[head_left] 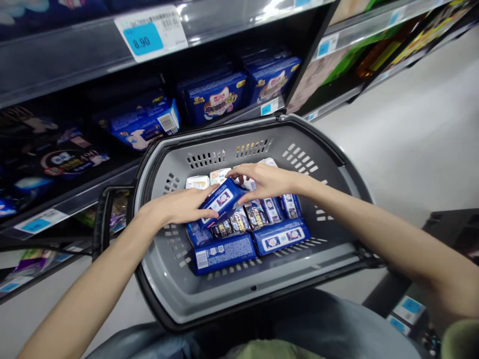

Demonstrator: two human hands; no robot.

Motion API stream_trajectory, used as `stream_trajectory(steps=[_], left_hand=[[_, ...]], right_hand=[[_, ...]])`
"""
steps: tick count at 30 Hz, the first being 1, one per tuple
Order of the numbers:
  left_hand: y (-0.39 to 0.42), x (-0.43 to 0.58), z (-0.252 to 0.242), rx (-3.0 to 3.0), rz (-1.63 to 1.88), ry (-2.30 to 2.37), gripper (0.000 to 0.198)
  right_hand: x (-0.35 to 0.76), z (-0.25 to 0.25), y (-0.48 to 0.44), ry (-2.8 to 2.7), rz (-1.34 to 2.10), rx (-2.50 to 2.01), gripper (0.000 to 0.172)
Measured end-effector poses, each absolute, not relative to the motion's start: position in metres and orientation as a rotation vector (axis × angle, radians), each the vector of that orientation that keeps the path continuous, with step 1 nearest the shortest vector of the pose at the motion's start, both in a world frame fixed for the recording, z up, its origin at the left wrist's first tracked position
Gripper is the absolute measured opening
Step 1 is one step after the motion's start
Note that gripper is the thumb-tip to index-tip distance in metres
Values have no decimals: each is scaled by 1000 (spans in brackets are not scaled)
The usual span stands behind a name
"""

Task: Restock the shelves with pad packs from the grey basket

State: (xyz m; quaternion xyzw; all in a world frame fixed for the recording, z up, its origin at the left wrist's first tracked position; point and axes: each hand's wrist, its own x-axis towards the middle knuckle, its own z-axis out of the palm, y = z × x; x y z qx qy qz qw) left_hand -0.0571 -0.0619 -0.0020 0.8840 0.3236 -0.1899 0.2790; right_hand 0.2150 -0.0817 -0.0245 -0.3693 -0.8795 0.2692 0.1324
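"8.90" can be read on the shelf's price label (147, 40) at upper left, and "420" on the dark pack (71, 158) at middle left; smaller print is blurred. At the centre of the frame, a blue sanitary-pad pack (223, 199) is held tilted above other packs in the grey shopping basket (209, 301). It is gripped by the left hand (185, 205), palm down, with the thumb laid over its near face; its right end is pinched by the arched right hand (264, 180). White packs (197, 182) behind are partly covered by the right hand. 2 blue packs (224, 254) are set along the basket's near side.
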Motion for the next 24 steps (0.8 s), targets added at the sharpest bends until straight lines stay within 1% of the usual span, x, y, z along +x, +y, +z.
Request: stream_trajectory(steps=[5,9,11,14,16,18,22,24], left_hand=[[-64,-55,0,2445,-425,917,99],[-69,-52,4,2487,-275,940,101],[-69,-51,5,2507,-195,929,97],[-69,-51,4,2538,-94,860,79],[-68,-52,3,2550,-48,829,68],[-66,-52,2,2558,-36,829,62],[-66,-51,2,2562,-48,826,59],[-66,-51,3,2561,-37,819,61]], right_hand=[[209,-22,-88,-2459,680,-1063,66],[201,-30,-91,-2401,528,-1055,60],[198,-33,-92,-2393,465,-1060,60],[197,-35,-93,-2400,470,-1068,60],[199,-35,-93,-2446,546,-1060,64],[205,-34,-91,-2518,640,-1062,70],[213,-34,-87,-2590,728,-1189,86],[214,-34,-86,-2605,709,-1224,88]])
